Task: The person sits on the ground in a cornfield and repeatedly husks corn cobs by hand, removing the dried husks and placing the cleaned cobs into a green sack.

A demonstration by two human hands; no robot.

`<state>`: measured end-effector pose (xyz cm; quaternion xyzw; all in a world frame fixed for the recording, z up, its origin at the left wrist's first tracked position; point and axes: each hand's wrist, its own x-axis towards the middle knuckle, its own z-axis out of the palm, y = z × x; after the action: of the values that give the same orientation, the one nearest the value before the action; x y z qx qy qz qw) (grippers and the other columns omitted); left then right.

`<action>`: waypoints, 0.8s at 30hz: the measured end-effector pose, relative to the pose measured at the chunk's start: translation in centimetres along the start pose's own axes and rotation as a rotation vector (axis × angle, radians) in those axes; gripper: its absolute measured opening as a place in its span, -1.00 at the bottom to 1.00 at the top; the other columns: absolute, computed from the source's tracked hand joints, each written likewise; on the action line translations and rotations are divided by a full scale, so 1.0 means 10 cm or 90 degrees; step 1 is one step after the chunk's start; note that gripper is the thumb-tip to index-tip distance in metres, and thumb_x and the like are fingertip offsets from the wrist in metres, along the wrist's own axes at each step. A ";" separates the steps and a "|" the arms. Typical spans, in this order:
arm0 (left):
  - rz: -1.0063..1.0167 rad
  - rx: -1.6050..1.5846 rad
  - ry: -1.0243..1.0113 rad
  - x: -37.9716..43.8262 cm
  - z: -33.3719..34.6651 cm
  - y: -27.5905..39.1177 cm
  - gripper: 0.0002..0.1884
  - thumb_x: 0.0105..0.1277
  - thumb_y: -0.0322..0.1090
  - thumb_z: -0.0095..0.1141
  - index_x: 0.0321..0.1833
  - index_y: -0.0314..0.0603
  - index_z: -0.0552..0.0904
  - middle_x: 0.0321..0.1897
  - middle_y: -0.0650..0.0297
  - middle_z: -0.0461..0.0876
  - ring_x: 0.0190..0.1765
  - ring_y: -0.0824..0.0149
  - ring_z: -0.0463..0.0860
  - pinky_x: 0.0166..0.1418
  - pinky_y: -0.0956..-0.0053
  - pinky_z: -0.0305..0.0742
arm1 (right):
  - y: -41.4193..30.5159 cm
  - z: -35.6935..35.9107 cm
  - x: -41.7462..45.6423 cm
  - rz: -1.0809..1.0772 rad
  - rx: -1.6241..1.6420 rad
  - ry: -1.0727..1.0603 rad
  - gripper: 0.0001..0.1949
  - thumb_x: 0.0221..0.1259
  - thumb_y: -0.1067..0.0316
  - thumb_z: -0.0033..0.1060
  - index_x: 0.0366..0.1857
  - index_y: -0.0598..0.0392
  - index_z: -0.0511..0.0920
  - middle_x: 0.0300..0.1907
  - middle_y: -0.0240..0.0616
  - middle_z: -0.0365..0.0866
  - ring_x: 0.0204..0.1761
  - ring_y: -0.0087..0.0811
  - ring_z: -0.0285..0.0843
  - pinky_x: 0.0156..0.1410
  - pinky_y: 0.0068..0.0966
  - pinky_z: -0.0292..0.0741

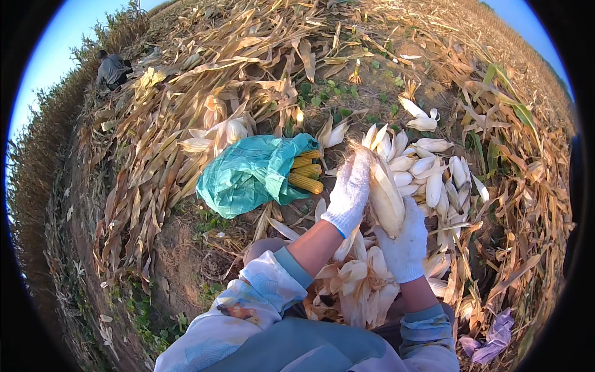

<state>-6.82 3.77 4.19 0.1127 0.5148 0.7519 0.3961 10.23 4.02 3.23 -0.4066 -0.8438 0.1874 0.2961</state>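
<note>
An ear of corn in its pale dry husk (387, 202) lies between my two hands, its silk end pointing up and away from me. My left hand (349, 190), in a white knit glove, is on the ear's upper left side near the silk. On its lower right side, near the other end, is my right hand (405, 242), gloved the same way; both hands grip the ear. Left of them, a green plastic sack (241, 174) lies on the ground with several husked yellow corn cobs (307, 183) showing at its mouth. A heap of unhusked ears (434, 186) lies to the right.
Loose husks (355, 288) are piled between my legs. Dry corn stalks (186, 102) cover the ground on the left and beyond, with more stalks (525, 186) at the right. A purple crumpled cloth or bag (492, 337) lies at lower right. A person (111, 70) crouches far off at upper left.
</note>
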 end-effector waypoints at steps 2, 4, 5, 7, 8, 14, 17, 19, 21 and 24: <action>-0.028 -0.075 -0.052 0.00 -0.06 0.08 -0.55 0.62 0.02 0.10 0.32 -0.20 0.58 0.10 0.24 0.68 0.13 0.35 0.62 0.26 0.38 0.53 | -0.06 0.00 0.02 -0.080 -0.101 0.023 -0.09 -0.07 0.26 0.68 0.46 0.23 0.34 0.24 0.12 0.52 0.22 0.14 0.54 0.30 -0.02 0.51; -0.054 -0.218 -0.031 0.13 -0.15 -0.01 -0.64 0.63 -0.02 0.07 0.20 -0.15 0.61 0.00 0.20 0.70 0.00 0.26 0.68 0.12 0.26 0.63 | -0.13 0.02 -0.01 -0.127 -0.100 0.014 -0.08 -0.08 0.24 0.69 0.45 0.23 0.34 0.26 0.14 0.51 0.24 0.14 0.54 0.33 -0.03 0.51; -0.056 -0.239 -0.014 0.22 -0.23 -0.06 -0.68 0.64 -0.05 0.05 0.16 -0.13 0.62 -0.04 0.18 0.70 -0.05 0.23 0.70 0.07 0.22 0.65 | -0.17 0.04 -0.03 -0.138 -0.071 -0.004 -0.07 -0.08 0.24 0.70 0.46 0.24 0.34 0.27 0.15 0.51 0.26 0.15 0.53 0.35 -0.03 0.50; -0.077 -0.315 -0.053 0.28 -0.31 -0.13 -0.71 0.65 -0.08 0.02 0.13 -0.13 0.62 -0.08 0.17 0.71 -0.07 0.21 0.71 0.07 0.21 0.67 | -0.17 0.07 -0.09 -0.119 -0.011 -0.033 -0.05 -0.09 0.22 0.71 0.46 0.27 0.33 0.30 0.17 0.49 0.30 0.15 0.52 0.38 -0.04 0.50; -0.089 -0.352 -0.073 0.30 -0.34 -0.17 -0.72 0.66 -0.10 0.00 0.11 -0.12 0.62 -0.10 0.17 0.72 -0.09 0.20 0.72 0.06 0.20 0.67 | -0.15 0.13 -0.12 -0.093 0.026 -0.043 -0.04 -0.09 0.21 0.71 0.47 0.28 0.32 0.32 0.18 0.49 0.33 0.16 0.51 0.40 -0.05 0.49; -0.057 -0.314 -0.098 0.18 -0.27 -0.08 -0.75 0.68 -0.20 -0.05 0.11 -0.21 0.60 -0.08 0.13 0.73 -0.08 0.15 0.74 0.06 0.20 0.70 | -0.16 0.13 -0.11 -0.013 0.174 -0.098 0.02 -0.04 0.17 0.70 0.52 0.36 0.24 0.38 0.24 0.44 0.40 0.18 0.47 0.48 -0.07 0.45; -0.024 -0.330 -0.091 0.21 -0.26 -0.20 -0.77 0.66 -0.30 -0.10 0.13 -0.27 0.57 -0.04 0.07 0.72 -0.04 0.09 0.75 0.12 0.15 0.71 | -0.08 0.18 -0.10 -0.020 0.150 -0.100 0.06 0.00 0.14 0.68 0.56 0.37 0.16 0.41 0.28 0.39 0.43 0.19 0.43 0.52 -0.08 0.41; -0.037 -0.345 -0.069 0.25 -0.30 -0.28 -0.77 0.63 -0.27 -0.05 0.12 -0.23 0.58 -0.05 0.08 0.72 -0.05 0.10 0.74 0.14 0.16 0.70 | -0.06 0.25 -0.07 -0.006 0.158 -0.102 0.05 0.08 0.06 0.62 0.56 0.40 0.14 0.44 0.32 0.35 0.49 0.22 0.34 0.59 -0.06 0.32; -0.019 -0.307 -0.039 0.25 -0.28 -0.25 -0.77 0.63 -0.22 -0.02 0.12 -0.19 0.59 -0.03 0.12 0.71 -0.04 0.11 0.73 0.12 0.16 0.69 | -0.02 0.34 -0.04 0.017 0.122 -0.087 -0.04 0.21 0.03 0.51 0.55 0.40 0.16 0.47 0.34 0.31 0.50 0.22 0.32 0.61 -0.03 0.29; 0.010 -0.262 0.034 0.09 -0.12 -0.16 -0.74 0.64 -0.26 -0.02 0.19 -0.23 0.58 0.03 0.10 0.70 0.02 0.11 0.74 0.20 0.17 0.69 | -0.08 0.29 -0.02 -0.005 0.061 -0.021 -0.10 0.28 0.09 0.44 0.56 0.38 0.15 0.48 0.33 0.29 0.50 0.21 0.33 0.61 -0.05 0.28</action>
<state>-7.29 3.85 2.10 0.0134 0.3599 0.8471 0.3909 8.00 3.21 1.45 -0.3853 -0.8403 0.2328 0.3023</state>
